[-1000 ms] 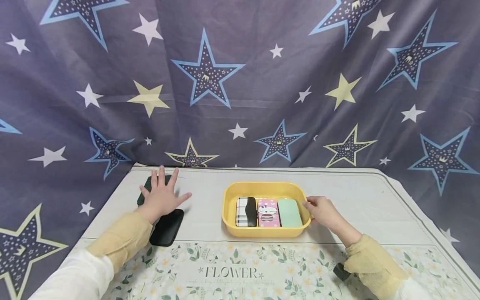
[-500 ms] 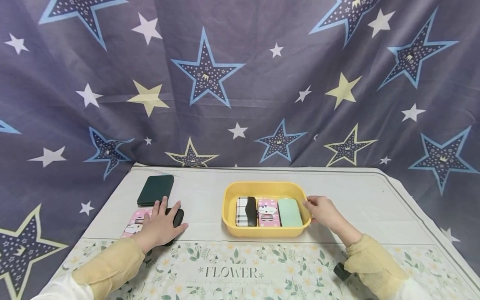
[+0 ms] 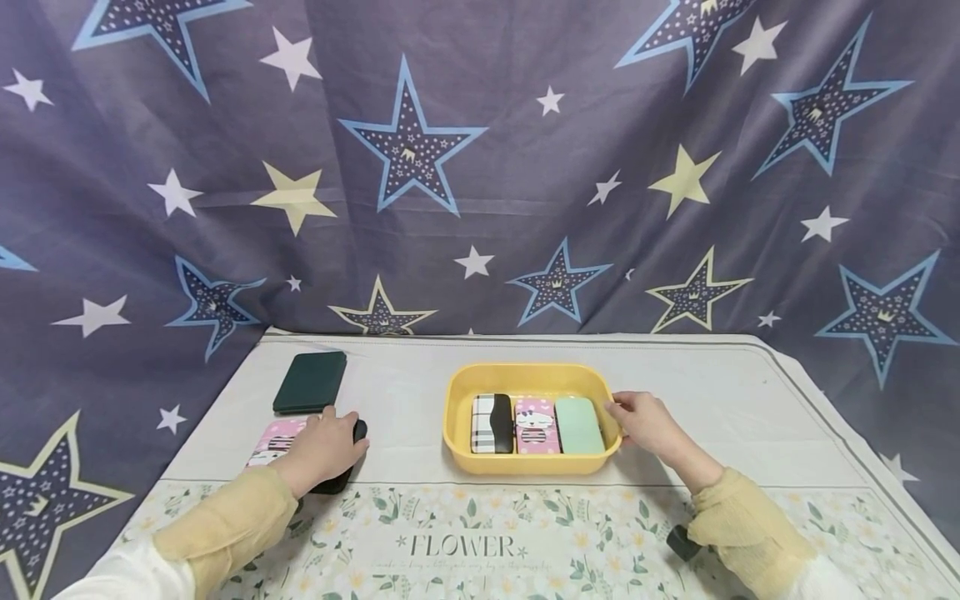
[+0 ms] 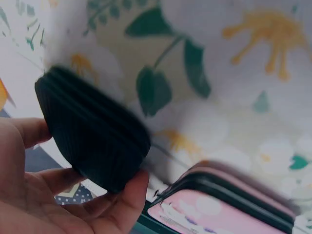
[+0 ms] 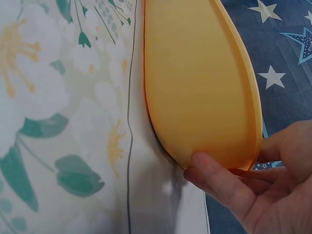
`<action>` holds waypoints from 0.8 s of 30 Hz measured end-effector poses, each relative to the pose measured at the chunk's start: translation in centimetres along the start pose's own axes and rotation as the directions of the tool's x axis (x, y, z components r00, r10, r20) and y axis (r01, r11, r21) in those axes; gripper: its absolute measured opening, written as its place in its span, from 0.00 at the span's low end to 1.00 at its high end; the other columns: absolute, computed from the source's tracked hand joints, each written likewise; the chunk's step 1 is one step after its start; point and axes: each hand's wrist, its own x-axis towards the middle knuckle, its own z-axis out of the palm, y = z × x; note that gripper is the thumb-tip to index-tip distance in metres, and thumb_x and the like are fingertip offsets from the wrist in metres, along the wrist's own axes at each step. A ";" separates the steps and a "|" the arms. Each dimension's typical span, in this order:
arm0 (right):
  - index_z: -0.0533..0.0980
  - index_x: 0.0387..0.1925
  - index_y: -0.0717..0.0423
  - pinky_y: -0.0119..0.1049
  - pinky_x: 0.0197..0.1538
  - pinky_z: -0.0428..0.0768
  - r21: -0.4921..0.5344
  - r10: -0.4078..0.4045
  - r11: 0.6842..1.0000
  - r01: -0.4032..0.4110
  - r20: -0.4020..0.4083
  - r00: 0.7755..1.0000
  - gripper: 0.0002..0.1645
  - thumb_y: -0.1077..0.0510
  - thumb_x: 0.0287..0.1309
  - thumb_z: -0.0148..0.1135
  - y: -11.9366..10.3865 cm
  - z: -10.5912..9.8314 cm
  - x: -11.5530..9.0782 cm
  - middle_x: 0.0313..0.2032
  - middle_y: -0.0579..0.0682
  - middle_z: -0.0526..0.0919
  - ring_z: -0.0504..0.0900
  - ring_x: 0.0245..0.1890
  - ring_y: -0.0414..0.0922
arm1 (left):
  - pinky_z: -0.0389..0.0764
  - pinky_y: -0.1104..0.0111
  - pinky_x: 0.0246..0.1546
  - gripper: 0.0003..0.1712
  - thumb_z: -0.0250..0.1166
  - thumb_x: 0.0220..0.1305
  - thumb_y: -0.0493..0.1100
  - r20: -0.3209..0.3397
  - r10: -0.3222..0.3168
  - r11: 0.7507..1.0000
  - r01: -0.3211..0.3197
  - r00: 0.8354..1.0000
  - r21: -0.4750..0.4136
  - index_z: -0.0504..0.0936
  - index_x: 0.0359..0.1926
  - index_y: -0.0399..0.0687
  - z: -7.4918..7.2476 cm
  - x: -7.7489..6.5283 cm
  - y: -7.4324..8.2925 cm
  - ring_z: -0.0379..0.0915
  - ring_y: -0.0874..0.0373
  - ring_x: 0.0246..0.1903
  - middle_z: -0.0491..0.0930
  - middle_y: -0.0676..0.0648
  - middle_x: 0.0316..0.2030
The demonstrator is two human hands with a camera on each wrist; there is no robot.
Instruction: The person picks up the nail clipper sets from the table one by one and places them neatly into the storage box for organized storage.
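My left hand (image 3: 321,454) grips a black rounded case (image 4: 95,129) at the left of the table, fingers and thumb at its edges. In the left wrist view the case is tilted, showing its layered side. A pink case with a cat print (image 3: 274,442) lies beside that hand, partly covered by it. Behind sits a dark green flat wallet-like case (image 3: 311,381). My right hand (image 3: 654,427) holds the right end of a yellow basin (image 3: 528,465), thumb and fingers at its wall. Inside stand a plaid-and-black case (image 3: 492,423), a pink cat case (image 3: 536,425) and a mint case (image 3: 579,425).
A white tablecloth (image 3: 405,375) with a floral front band (image 3: 450,517) covers the table. A star-printed curtain (image 3: 480,208) hangs right behind it. A small black object (image 3: 682,542) shows at my right sleeve.
My left hand has come nearer from over the green case, uncovering it and the left pink case, and its spread fingers have curled onto the black case. The right hand stays at the basin.
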 end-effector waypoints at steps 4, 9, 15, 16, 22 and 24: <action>0.65 0.54 0.72 0.34 0.27 0.80 -0.003 0.003 1.000 -0.003 -0.001 1.000 0.25 0.57 0.62 0.47 0.1 0.0 0.0 0.44 0.67 0.76 0.80 0.35 0.49 | 0.73 0.47 0.36 0.27 0.58 0.55 0.50 0.009 0.021 1.000 -0.021 1.000 0.002 0.74 0.47 0.32 -0.5 0.4 -0.1 0.69 0.29 0.37 0.69 0.24 0.41; 0.65 0.54 0.71 0.34 0.27 0.80 0.003 0.007 1.000 -0.007 -0.004 1.000 0.24 0.57 0.62 0.47 0.1 0.0 0.0 0.45 0.67 0.76 0.80 0.36 0.50 | 0.73 0.47 0.35 0.25 0.59 0.53 0.50 0.025 0.031 1.000 -0.031 0.999 -0.003 0.76 0.44 0.32 -0.8 0.8 -0.1 0.70 0.30 0.35 0.71 0.26 0.37; 0.65 0.55 0.71 0.35 0.28 0.80 0.004 0.001 1.000 -0.001 0.007 1.000 0.24 0.57 0.63 0.46 -0.2 -0.1 -0.1 0.44 0.66 0.76 0.80 0.35 0.49 | 0.72 0.47 0.38 0.24 0.61 0.50 0.50 0.041 0.009 1.000 -0.009 0.999 -0.005 0.77 0.40 0.32 -0.5 1.2 -0.3 0.70 0.32 0.35 0.72 0.28 0.35; 0.65 0.55 0.71 0.35 0.28 0.80 0.006 -0.001 1.000 0.001 0.009 1.000 0.24 0.57 0.63 0.46 -0.2 -0.1 -0.1 0.44 0.66 0.76 0.81 0.35 0.49 | 0.72 0.48 0.38 0.24 0.61 0.50 0.50 0.045 0.006 1.000 -0.005 0.999 -0.006 0.77 0.40 0.31 -0.5 1.3 -0.3 0.71 0.33 0.35 0.72 0.29 0.35; 0.65 0.55 0.71 0.35 0.28 0.80 0.012 -0.006 1.000 0.006 0.018 1.000 0.24 0.57 0.63 0.46 -0.1 -0.1 -0.1 0.45 0.66 0.76 0.80 0.36 0.50 | 0.72 0.50 0.38 0.25 0.61 0.49 0.50 0.084 0.007 0.999 -0.003 0.996 -0.043 0.77 0.38 0.30 -1.2 1.4 -0.1 0.73 0.40 0.34 0.75 0.33 0.33; 0.65 0.55 0.71 0.34 0.28 0.80 0.009 -0.004 1.000 0.004 0.020 1.000 0.24 0.57 0.63 0.46 0.0 -0.1 -0.1 0.45 0.66 0.76 0.80 0.37 0.50 | 0.73 0.52 0.37 0.25 0.62 0.49 0.51 0.104 0.003 0.998 0.005 0.995 -0.070 0.77 0.38 0.30 -1.6 1.5 0.1 0.74 0.43 0.32 0.76 0.34 0.33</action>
